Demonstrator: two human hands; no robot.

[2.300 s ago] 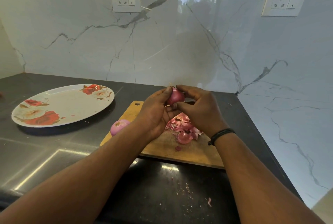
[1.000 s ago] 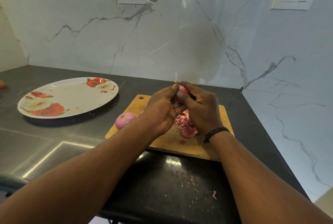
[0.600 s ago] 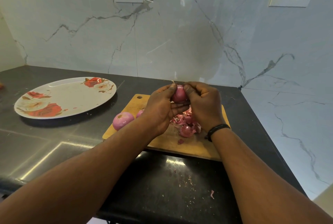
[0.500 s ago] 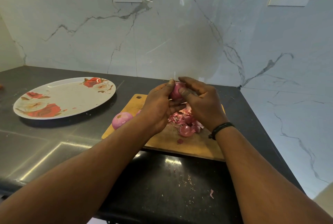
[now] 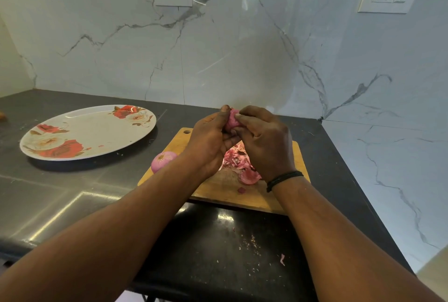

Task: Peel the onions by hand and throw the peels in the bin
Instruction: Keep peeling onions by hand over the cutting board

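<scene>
Peeling is midway: both hands, left hand [image 5: 208, 141] and right hand [image 5: 264, 141], grip one onion [image 5: 231, 121]; peels [image 5: 238, 161] lie beneath them, unbinned; a peeled onion [image 5: 163, 159] waits left.

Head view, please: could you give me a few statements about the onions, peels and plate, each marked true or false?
1. Both hands, left hand and right hand, hold one onion. True.
2. The peels lie on the floral plate. False: they lie on the cutting board.
3. A second onion rests at the board's left edge. True.
4. The held onion rests on the board. False: it is held above it.
</scene>
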